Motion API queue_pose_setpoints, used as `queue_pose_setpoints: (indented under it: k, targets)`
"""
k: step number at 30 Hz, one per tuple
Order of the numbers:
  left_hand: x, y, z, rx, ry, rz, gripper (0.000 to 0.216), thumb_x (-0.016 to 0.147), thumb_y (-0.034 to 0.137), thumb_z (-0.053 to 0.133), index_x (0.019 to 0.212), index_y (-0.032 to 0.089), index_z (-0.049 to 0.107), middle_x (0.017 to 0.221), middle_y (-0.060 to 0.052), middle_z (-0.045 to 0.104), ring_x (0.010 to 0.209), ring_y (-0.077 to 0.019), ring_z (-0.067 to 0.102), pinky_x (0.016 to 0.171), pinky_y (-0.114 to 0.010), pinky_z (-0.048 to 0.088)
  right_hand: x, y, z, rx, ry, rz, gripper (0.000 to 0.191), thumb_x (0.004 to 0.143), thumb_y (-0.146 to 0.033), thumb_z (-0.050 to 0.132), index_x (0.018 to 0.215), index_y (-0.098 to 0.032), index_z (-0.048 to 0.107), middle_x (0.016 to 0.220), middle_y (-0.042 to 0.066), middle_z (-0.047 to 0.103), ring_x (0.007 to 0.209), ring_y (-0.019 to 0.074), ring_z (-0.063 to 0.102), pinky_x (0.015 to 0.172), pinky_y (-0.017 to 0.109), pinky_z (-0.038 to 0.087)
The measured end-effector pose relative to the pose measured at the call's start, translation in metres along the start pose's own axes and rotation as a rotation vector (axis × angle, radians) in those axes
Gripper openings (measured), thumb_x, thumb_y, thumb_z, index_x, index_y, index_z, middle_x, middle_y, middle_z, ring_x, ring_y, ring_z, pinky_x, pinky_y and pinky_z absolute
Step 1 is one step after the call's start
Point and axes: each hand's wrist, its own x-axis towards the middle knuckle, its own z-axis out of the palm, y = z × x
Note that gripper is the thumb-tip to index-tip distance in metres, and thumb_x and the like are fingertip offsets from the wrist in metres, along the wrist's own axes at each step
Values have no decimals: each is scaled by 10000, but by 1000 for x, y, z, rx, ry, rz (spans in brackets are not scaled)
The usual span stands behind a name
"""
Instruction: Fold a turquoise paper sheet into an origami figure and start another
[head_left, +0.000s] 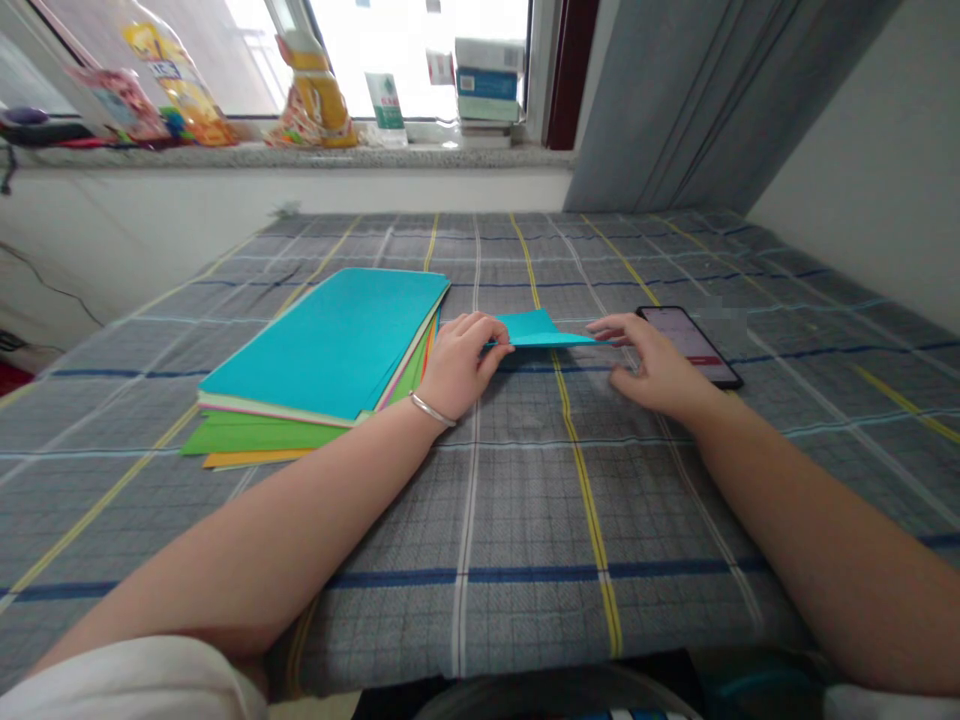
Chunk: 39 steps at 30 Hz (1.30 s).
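Note:
A small folded piece of blue paper [534,326] lies between my two hands, its near edge raised off the cloth. My left hand [463,362], with a silver bangle at the wrist, pinches the paper's left end between thumb and fingers. At the right end, my right hand [651,362] has thumb and fingers apart, the fingertips at or just beside the paper's tip; whether they touch it I cannot tell. Left of my left hand rests a stack of coloured paper [330,340], blue on top with green and orange sheets sticking out below.
A phone [694,345] with a lit screen lies just beyond my right hand. The table is covered by a grey checked cloth [525,500]. On the windowsill [450,158] stand bottles, a white-and-green tube [386,105] and stacked boxes [489,85]. A grey curtain [697,100] hangs at right.

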Motion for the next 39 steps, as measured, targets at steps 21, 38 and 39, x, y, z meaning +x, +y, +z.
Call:
queue_pose_setpoints:
  k: [21, 38, 39]
  targets:
    - [10, 15, 4, -890, 281, -769, 485, 999, 371, 463, 1453, 280, 320, 1115, -65, 670, 883, -160, 662, 658, -258, 530, 8, -1, 31, 704, 49, 435, 768, 788, -374, 705, 1458, -330, 332, 1240, 91, 644, 1164, 256, 616, 953, 498, 524]
    - [3, 42, 8, -1029, 103, -934, 858, 910, 130, 531, 1571, 294, 9, 685, 60, 673, 584, -92, 647, 652, -234, 559, 12, 2, 30, 689, 313, 621, 292, 758, -469, 680, 895, -262, 526, 657, -17, 639, 523, 172, 578, 477, 316, 471]
    - [2, 41, 8, -997, 73, -915, 878, 908, 143, 537, 1570, 289, -21, 683, 55, 684, 587, -104, 660, 632, -236, 558, 11, 3, 29, 665, 303, 633, 282, 761, -444, 675, 921, -261, 531, 601, -33, 610, 452, 155, 523, 425, 297, 419]
